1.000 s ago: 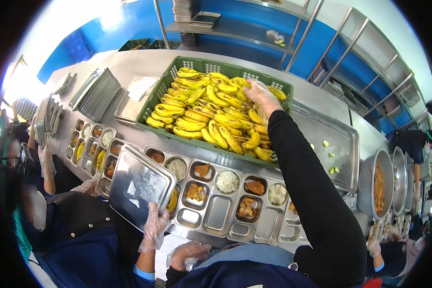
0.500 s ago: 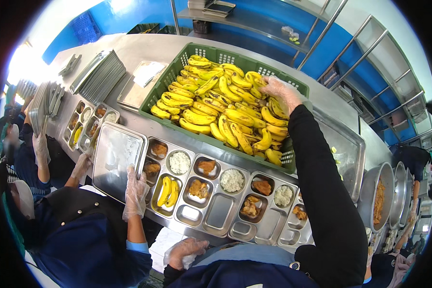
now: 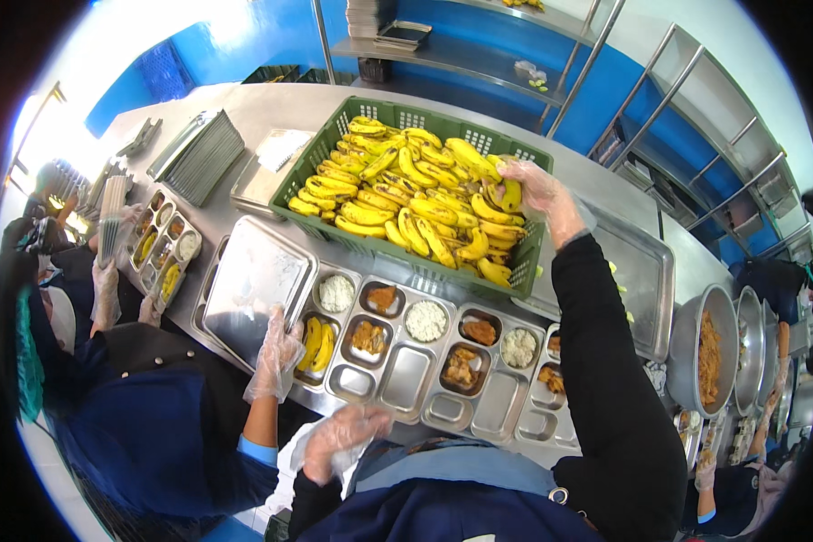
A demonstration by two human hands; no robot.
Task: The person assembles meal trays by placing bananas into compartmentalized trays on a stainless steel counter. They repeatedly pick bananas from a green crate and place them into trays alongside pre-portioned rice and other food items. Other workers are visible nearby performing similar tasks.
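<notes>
My right hand, in a clear plastic glove, grips bananas at the right end of a green crate. Many more yellow bananas with dark spots fill this crate. Low in front of my body, my gloved left hand holds nothing, its fingers loosely stretched to the right. It is close to the near edge of a row of steel compartment trays. These trays carry rice and brown-orange food portions. Two bananas lie in the tray at the row's left; long compartments in the trays before me are bare.
At left, a co-worker's gloved hand holds a steel lid over a tray. Stacked lids stand behind. A large steel pan lies right of the crate, beside a bowl of orange food. Metal shelves line the back.
My right hand now lifts bananas it was reaching among before. My left hand has risen slightly toward the trays. The co-worker's lid has shifted over the tray, and the whole view has moved a little.
</notes>
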